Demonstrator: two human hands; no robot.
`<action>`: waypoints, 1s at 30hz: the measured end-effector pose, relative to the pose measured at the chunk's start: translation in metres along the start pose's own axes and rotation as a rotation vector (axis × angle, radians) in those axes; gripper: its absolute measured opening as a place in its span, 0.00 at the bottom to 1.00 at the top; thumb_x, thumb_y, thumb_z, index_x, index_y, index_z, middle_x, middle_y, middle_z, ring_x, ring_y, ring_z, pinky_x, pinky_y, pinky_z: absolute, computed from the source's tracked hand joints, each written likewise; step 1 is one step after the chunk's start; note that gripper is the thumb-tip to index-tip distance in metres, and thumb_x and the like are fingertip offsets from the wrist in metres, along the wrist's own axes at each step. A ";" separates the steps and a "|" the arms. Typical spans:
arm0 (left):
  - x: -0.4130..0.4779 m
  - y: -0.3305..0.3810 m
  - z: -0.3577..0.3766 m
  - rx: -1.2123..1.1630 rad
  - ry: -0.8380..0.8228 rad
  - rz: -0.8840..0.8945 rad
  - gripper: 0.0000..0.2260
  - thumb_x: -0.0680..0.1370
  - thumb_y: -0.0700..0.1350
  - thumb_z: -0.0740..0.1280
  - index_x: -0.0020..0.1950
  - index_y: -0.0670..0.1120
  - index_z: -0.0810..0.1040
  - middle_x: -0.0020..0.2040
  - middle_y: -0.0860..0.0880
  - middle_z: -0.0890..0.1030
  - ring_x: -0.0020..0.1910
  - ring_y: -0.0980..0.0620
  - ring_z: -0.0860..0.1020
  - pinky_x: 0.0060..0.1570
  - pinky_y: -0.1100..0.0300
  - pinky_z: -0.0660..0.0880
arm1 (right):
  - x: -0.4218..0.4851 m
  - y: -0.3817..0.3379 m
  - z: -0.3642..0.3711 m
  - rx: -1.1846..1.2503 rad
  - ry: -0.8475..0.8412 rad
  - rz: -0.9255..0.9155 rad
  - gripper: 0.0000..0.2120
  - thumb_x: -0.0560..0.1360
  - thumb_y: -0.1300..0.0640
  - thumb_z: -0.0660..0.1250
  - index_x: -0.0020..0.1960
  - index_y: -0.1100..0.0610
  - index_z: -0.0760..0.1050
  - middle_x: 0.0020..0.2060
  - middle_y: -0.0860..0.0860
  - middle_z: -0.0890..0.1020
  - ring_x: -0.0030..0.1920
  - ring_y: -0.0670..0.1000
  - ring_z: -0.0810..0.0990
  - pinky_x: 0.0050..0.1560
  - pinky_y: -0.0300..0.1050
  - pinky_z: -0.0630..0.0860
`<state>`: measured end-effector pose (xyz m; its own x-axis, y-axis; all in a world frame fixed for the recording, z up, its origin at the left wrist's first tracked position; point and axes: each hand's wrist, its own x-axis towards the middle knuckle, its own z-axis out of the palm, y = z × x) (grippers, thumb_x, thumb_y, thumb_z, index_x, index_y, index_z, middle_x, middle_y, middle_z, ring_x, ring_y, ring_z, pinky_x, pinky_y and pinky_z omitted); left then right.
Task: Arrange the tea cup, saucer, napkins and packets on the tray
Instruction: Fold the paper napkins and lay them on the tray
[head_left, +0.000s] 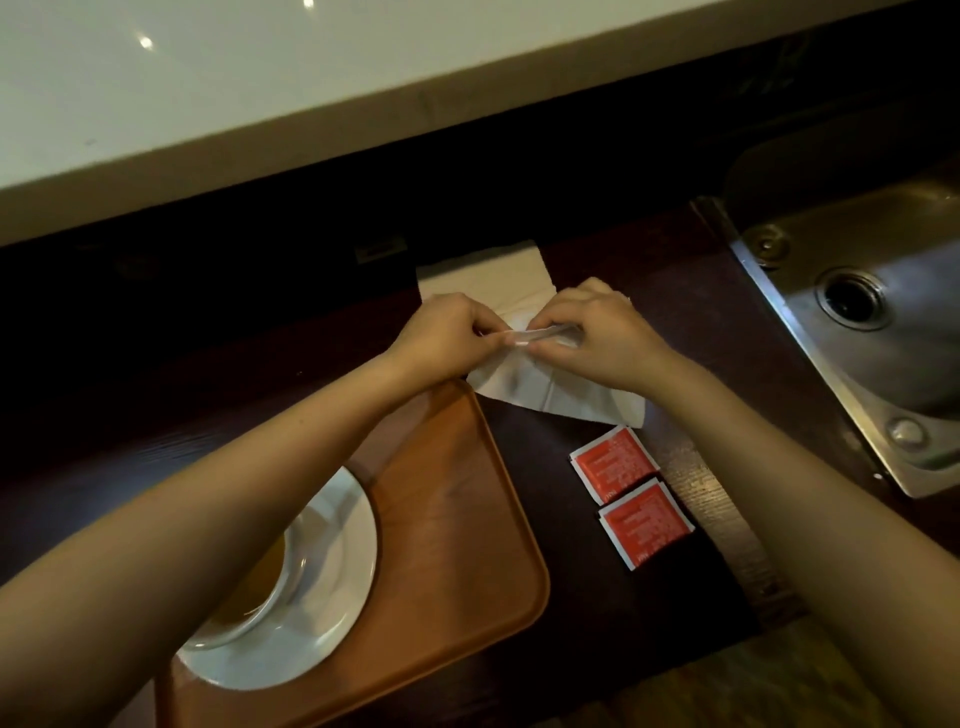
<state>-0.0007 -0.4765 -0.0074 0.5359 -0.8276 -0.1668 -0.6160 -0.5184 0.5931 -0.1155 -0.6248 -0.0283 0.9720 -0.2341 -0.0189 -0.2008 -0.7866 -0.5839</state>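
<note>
An orange tray (457, 519) lies on the dark counter at lower left. On it stands a white saucer (332, 587) with a tea cup (265, 587) holding brown tea, partly hidden by my left forearm. Beyond the tray's far right corner, my left hand (441, 332) and my right hand (597, 338) both pinch a white napkin (545, 389) along a fold. A second white napkin (488, 280) lies flat just behind them. Two red packets (631, 499) lie side by side on the counter to the right of the tray.
A steel sink (883, 322) with a drain fills the right side. A raised pale countertop (260, 78) runs across the back. Wood-grain counter shows near the bottom right.
</note>
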 end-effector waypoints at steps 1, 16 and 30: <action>-0.004 0.002 0.000 -0.015 -0.016 -0.004 0.08 0.75 0.48 0.67 0.49 0.48 0.83 0.47 0.48 0.85 0.46 0.54 0.79 0.48 0.57 0.76 | -0.003 -0.001 -0.002 0.004 -0.024 -0.003 0.09 0.71 0.49 0.67 0.50 0.49 0.79 0.47 0.44 0.78 0.53 0.50 0.70 0.57 0.48 0.65; -0.003 0.010 -0.021 -0.119 0.114 -0.053 0.09 0.76 0.46 0.65 0.52 0.47 0.82 0.47 0.53 0.81 0.44 0.59 0.76 0.43 0.69 0.70 | 0.020 -0.011 -0.026 0.478 -0.007 0.128 0.06 0.73 0.59 0.66 0.47 0.59 0.80 0.39 0.50 0.81 0.41 0.43 0.77 0.43 0.36 0.73; 0.000 -0.024 0.015 0.377 0.098 0.144 0.15 0.74 0.51 0.66 0.59 0.48 0.76 0.59 0.48 0.77 0.59 0.46 0.70 0.58 0.51 0.68 | 0.075 0.002 0.012 0.350 0.099 0.187 0.08 0.73 0.60 0.64 0.48 0.57 0.80 0.44 0.49 0.80 0.48 0.47 0.78 0.41 0.32 0.71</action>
<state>0.0050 -0.4672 -0.0334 0.4699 -0.8825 -0.0162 -0.8473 -0.4562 0.2719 -0.0417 -0.6367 -0.0403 0.9030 -0.4216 -0.0829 -0.3028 -0.4874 -0.8190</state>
